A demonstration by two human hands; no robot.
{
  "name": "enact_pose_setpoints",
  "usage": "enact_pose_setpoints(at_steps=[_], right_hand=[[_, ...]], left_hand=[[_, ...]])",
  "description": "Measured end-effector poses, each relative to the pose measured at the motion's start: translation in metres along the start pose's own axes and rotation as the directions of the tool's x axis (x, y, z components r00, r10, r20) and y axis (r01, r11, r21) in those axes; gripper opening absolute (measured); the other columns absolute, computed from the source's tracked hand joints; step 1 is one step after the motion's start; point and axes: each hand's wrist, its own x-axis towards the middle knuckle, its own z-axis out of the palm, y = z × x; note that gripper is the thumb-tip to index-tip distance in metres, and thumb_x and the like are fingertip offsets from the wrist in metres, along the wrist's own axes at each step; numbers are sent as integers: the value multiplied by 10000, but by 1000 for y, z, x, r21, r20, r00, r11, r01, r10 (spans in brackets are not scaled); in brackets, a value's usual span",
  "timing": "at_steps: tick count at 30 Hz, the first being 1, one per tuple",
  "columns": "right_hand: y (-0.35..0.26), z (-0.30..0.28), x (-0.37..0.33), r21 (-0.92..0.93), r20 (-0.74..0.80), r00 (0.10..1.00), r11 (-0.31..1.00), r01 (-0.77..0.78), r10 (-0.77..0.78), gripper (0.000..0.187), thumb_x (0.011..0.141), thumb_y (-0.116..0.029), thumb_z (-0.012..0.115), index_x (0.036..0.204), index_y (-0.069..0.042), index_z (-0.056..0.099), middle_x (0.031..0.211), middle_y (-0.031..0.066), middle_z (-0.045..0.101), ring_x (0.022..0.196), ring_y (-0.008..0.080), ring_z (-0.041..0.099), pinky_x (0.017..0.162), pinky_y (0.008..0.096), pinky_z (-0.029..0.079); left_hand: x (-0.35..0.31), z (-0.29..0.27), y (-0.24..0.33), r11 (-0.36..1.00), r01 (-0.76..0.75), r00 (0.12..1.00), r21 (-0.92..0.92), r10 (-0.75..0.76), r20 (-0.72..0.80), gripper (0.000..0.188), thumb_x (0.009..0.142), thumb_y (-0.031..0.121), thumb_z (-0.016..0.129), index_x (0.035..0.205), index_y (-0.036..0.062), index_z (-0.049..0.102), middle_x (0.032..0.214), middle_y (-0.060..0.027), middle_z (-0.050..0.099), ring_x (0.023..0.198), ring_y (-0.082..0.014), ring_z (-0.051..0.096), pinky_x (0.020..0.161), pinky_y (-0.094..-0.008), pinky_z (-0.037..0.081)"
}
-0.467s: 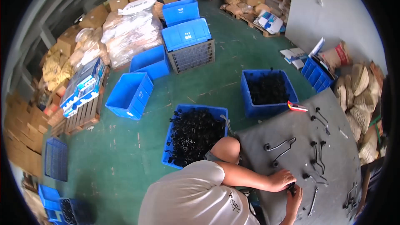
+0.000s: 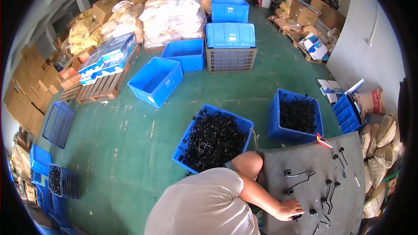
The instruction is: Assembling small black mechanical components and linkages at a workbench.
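My left hand [image 2: 289,210] is low over the grey-topped table, its fingers curled round a small black part [image 2: 297,217]. The part is mostly covered by the fingers, so its exact kind cannot be told. My right hand is out of the picture. Beyond my left hand lie bent black metal rods with round black ends, one pair [image 2: 300,182] nearest the table's left side. More such rods [image 2: 329,198] lie right of my hand, and another pair [image 2: 342,162] is farther off.
A blue crate [image 2: 179,151] heaped with black rod parts stands by my knee. Another filled blue crate [image 2: 272,124] stands past the table [image 2: 278,159], where a red cutter [image 2: 324,141] lies at the far edge. Blue crates [image 2: 167,98], sacks [image 2: 378,159] and a pallet [image 2: 102,92] stand around.
The whole view has swung left, shifting the scene rightward. My right hand, earlier beside my left at the black part, has gone out of the picture. The left still holds the part.
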Motion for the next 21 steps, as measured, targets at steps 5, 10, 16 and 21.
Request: enact_pose_setpoints(at_steps=[5,10,16,21], right_hand=[[-128,-8,4,278,3,1000,961,14,-15,572,855,-168,753,1362,-41,521,1355,166,552,1147,356,576,872,418,510],[-154,20,30,494,105,994,867,-70,20,459,864,-154,734,1290,-87,578,1003,140,556,735,263,579,726,364,519],[-149,0,18,543,142,978,814,-207,154,468,856,-110,715,1303,-99,578,959,98,541,741,212,559,714,340,506],[-148,5,19,520,145,984,839,-163,101,455,847,-90,701,1289,-109,598,917,74,526,737,171,530,710,318,487]], left_hand=[[-8,-80,11,995,38,954,91,-9,-301,562,754,122,703,1299,89,569,1342,-169,522,1230,-379,526,970,-515,453],[0,-170,-17,946,159,936,283,-53,-348,560,740,59,710,1272,21,538,1264,-207,562,1141,-393,560,953,-485,445],[-11,-150,-43,914,278,947,295,-209,-242,648,803,177,755,1360,11,468,1312,-223,538,1183,-405,533,1003,-485,437],[-15,-159,-50,889,341,932,307,-276,-235,545,833,177,726,1312,14,524,1228,-216,600,1121,-387,575,967,-464,462]])
